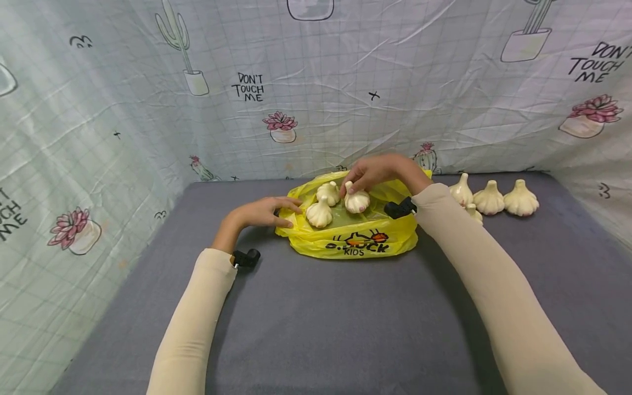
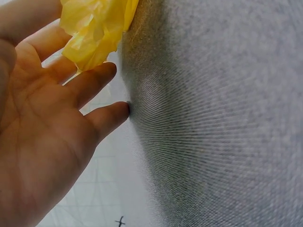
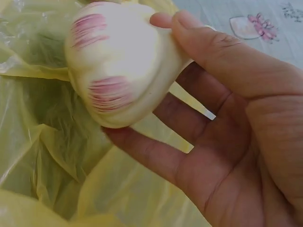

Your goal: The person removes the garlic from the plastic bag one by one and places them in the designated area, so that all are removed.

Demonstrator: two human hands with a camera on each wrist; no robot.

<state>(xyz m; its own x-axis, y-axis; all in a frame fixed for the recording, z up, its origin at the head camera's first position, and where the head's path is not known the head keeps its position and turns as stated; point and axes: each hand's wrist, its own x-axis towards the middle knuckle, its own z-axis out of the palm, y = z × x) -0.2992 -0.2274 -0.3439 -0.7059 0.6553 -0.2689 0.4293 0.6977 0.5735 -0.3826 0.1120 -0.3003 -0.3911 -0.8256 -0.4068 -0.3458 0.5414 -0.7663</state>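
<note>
Your right hand [image 1: 374, 169] pinches a garlic bulb [image 1: 357, 202] by its neck, thumb against fingers, within the mouth of the yellow bag [image 1: 302, 241], just beside two other bulbs [image 1: 320, 215] lying there; your left hand [image 1: 264, 212], fingers spread, touches the bag's left edge, while more bulbs [image 1: 520, 201] stand on the grey table [image 1: 340, 323] to the right, near your right sleeve [image 1: 474, 263]
</note>
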